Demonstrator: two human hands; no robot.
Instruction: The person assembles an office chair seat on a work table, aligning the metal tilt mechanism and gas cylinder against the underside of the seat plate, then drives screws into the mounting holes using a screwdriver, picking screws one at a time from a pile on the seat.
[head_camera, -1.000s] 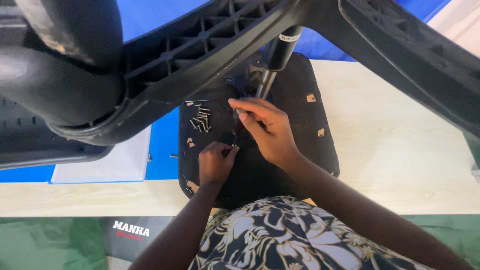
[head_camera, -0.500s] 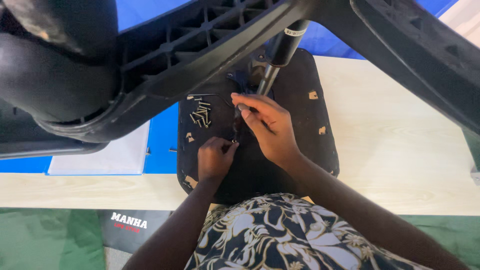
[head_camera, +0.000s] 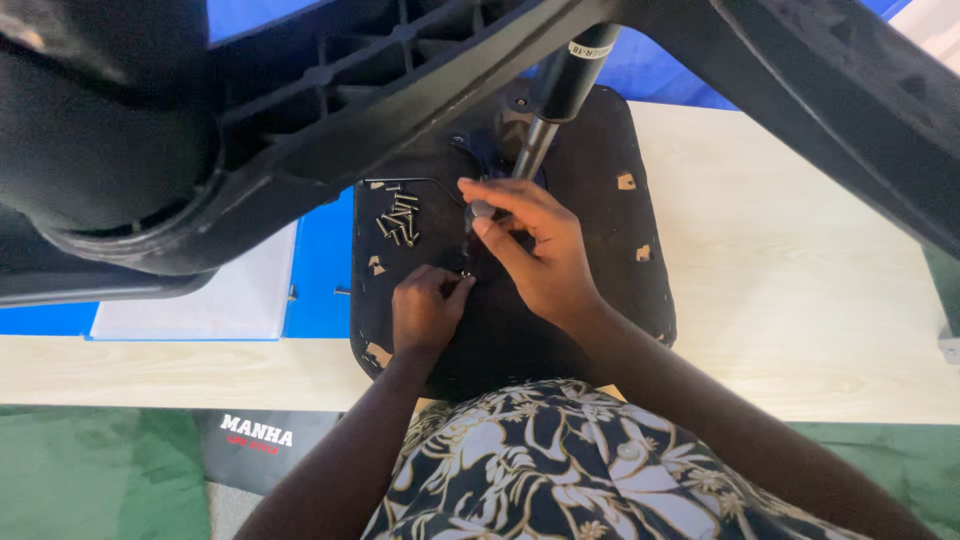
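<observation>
My left hand (head_camera: 428, 308) pinches a small screw against the black seat underside (head_camera: 600, 260) on the counter (head_camera: 800, 300); my right hand (head_camera: 530, 250) grips the driver tool (head_camera: 470, 228). I'd keep it upright, pressing steadily; spare screws (head_camera: 398, 220) lie nearby.

Black chair base (head_camera: 330, 110) overhead, gas cylinder (head_camera: 560, 90) ahead; open tabletop (head_camera: 800, 290) rightward.

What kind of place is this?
Likely a furniture assembly workbench: a pale wooden tabletop bears an upturned black chair seat, a heap of small metal screws lies on it, and a black plastic chair base looms overhead.
</observation>
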